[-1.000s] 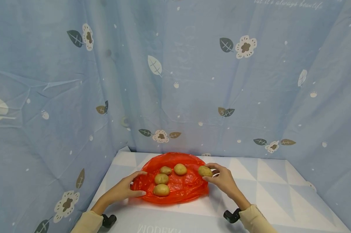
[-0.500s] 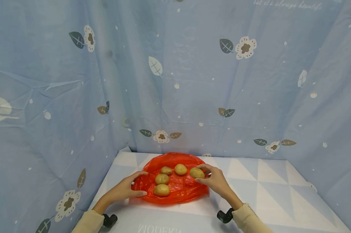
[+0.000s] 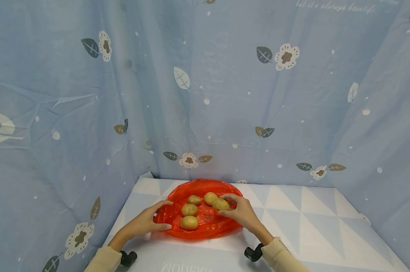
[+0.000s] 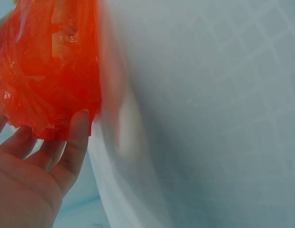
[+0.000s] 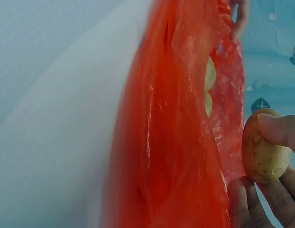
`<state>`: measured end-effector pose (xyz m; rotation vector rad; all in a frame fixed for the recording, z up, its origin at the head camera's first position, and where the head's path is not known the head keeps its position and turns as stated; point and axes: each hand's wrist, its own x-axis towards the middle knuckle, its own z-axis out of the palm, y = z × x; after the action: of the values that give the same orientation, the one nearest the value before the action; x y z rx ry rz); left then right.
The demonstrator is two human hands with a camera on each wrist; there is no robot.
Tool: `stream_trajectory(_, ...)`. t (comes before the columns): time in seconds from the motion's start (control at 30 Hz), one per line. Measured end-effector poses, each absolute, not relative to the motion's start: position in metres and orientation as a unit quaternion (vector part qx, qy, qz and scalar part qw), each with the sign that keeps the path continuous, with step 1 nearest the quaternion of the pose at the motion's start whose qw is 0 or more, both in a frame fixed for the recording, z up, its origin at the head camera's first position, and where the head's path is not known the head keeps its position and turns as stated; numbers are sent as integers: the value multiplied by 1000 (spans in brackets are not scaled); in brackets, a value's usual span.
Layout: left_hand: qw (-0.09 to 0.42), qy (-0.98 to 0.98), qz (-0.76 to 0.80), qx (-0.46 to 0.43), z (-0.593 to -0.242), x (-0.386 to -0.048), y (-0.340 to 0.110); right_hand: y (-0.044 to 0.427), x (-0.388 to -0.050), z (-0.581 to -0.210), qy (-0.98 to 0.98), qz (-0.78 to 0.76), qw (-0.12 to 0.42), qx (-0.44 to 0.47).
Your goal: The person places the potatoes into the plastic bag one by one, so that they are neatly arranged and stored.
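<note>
A red plastic bag (image 3: 211, 226) lies spread with its mouth up, several potatoes inside. My left hand (image 3: 148, 220) is curved about the bag's left end, thumb and fingers apart at the rim; in the left wrist view its fingers (image 4: 77, 137) touch the red film. My right hand (image 3: 240, 213) grips a potato (image 3: 220, 204) between thumb and fingers, over the right part of the bag. From the head this potato partly overlaps another potato (image 3: 209, 198). A small potato (image 3: 194, 200), a round potato (image 3: 189, 209) and an oval potato (image 3: 189, 223) sit in the bag's left half.
The bag rests on a table with a white and pale blue triangle-patterned cover (image 3: 313, 226). A blue curtain with flowers and leaves (image 3: 225, 94) stands behind the table and along both sides. Each wrist carries a black device (image 3: 253, 252).
My right hand has moved left with the potato, from the bag's right rim to over its inside, close to the back potato. The left hand has stayed at the bag's left end.
</note>
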<state>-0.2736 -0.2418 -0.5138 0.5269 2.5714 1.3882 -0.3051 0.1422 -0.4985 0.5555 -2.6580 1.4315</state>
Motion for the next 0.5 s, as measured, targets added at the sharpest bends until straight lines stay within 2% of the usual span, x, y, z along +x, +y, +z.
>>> stream_trajectory(0.5,82,860,468,185,-514,-273,-240,121,-311,-510,-857,474,17,203)
